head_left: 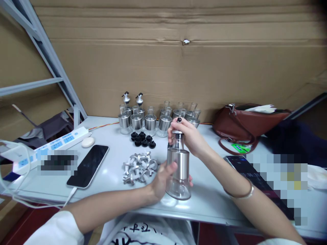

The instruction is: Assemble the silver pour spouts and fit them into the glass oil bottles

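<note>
My left hand (162, 180) is closed around the body of a glass oil bottle (180, 166) with a brushed metal band, standing near the table's front edge. On the bottle's neck sits a pour spout (179, 120), mostly covered by my right hand (187, 132), whose fingers wrap round it. Just left of the bottle lies a pile of silvery spout parts (139, 168). Behind that pile are several black stoppers (143, 139). Further back stand several bottles (150, 122) without tops, and two bottles with spouts (139, 98) fitted.
To the left on the table (112, 200) are a phone (88, 166), a white power strip (55, 144) with cables, and a round white case (88, 142). A brown handbag (250, 124) and another phone (236, 163) lie to the right. Cardboard (153, 61) closes off the back.
</note>
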